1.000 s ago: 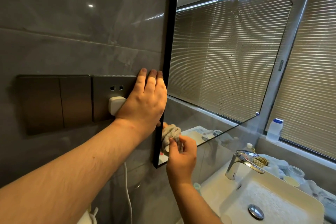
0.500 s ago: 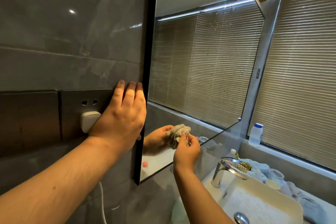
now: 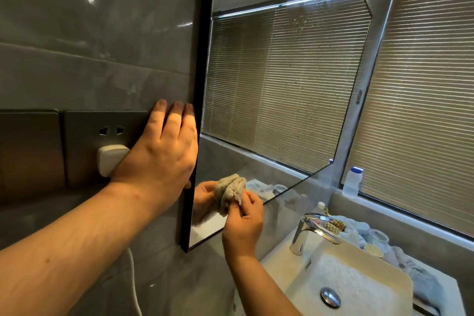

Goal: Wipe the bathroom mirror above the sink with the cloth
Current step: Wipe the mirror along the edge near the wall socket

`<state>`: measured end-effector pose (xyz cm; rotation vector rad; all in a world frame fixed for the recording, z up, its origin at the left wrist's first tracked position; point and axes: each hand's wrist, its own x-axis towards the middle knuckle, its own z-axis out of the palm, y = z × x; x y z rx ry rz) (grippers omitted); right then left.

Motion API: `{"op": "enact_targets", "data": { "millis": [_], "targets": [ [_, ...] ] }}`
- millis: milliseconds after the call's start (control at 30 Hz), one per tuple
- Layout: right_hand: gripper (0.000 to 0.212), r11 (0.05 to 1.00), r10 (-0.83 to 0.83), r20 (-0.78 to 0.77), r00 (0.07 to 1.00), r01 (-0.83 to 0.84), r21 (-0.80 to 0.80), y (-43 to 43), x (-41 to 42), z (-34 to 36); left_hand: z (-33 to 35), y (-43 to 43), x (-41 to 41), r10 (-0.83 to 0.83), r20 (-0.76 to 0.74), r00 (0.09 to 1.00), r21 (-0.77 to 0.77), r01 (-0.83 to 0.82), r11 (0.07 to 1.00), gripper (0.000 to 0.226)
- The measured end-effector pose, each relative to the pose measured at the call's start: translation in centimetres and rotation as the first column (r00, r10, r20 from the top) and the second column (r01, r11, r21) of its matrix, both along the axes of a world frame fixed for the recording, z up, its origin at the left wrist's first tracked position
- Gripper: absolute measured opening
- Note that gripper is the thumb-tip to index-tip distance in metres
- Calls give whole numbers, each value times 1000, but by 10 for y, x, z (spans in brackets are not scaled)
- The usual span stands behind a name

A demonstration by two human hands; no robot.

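From the head camera, the mirror [image 3: 282, 90] is the landmark. The right hand [image 3: 243, 223] pinches a bunched grey cloth [image 3: 230, 192] against the glass near the mirror's lower left corner, fingers curled round the wad. The left hand [image 3: 164, 151] lies flat on the grey wall just left of the mirror's black frame, fingers straight and together, its heel overlapping a white plug [image 3: 110, 159] in the socket plate [image 3: 102, 136].

As for progress — the wiping looks barely begun. Spots and dried splashes speckle the glass above and to the right of the cloth, thickest toward the mirror's right edge and upper part. Whether the corner under the cloth is already clean is hard to tell, since the hand's reflection covers it. Most of the pane — middle, top, right side — seems left to do.

Below the mirror sit the basin [image 3: 384, 274] and chrome tap [image 3: 313, 228]; right of it, a white bottle [image 3: 352, 182] on the window ledge.
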<state>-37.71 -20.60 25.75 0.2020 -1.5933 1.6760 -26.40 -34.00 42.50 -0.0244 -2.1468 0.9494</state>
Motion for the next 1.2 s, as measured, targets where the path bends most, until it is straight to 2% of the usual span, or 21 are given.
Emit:
{"op": "enact_targets", "data": {
  "millis": [133, 200, 367, 533, 667, 733, 867, 900, 1000, 1033, 1133, 1200],
  "targets": [
    [12, 990, -63, 187, 980, 84, -110, 21, -37, 11, 0, 1, 1, -1, 7, 1000, -1, 1, 1000, 100],
    [16, 979, -87, 254, 963, 129, -155, 35, -56, 16, 1, 2, 2, 10, 21, 1000, 14, -10, 1000, 101],
    [26, 957, -38, 414, 910, 152, -248, 68, -87, 11, 2, 2, 0, -29, 37, 999, 47, 28, 999, 85],
    [28, 969, -72, 515, 854, 181, -165, 81, -99, -15, 2, 1, -1, -6, 56, 998, 52, 3, 999, 97],
    [25, 975, -88, 521, 849, 181, -130, 83, -97, -16, 3, 2, -1, -7, 64, 998, 51, 4, 999, 100],
    [26, 981, -94, 486, 869, 164, -105, 82, -96, -15, 3, 2, 0, -4, 77, 997, 53, 0, 999, 99],
    [61, 990, -131, 320, 938, 143, -13, 69, -90, -2, 3, 2, 0, -5, 82, 997, 68, -1, 998, 102],
    [63, 993, -113, 272, 956, 118, 1, 66, -85, 5, 3, 3, 1, -4, 83, 997, 69, -2, 998, 103],
    [38, 998, -57, 115, 992, 53, 38, 55, -66, 27, 3, 3, 1, 8, 86, 996, 65, -14, 998, 104],
    [35, 996, -55, 38, 998, 52, 67, 48, -59, 32, 3, 3, 1, 9, 82, 997, 71, -15, 997, 105],
    [45, 986, -30, -188, 982, 60, 156, 25, -31, 38, 2, 4, 0, -11, 71, 997, 98, 4, 995, 107],
    [44, 965, -20, -317, 948, 101, 242, 7, -14, 33, 2, 4, -1, -31, 68, 997, 114, 23, 993, 107]
  ]
}}
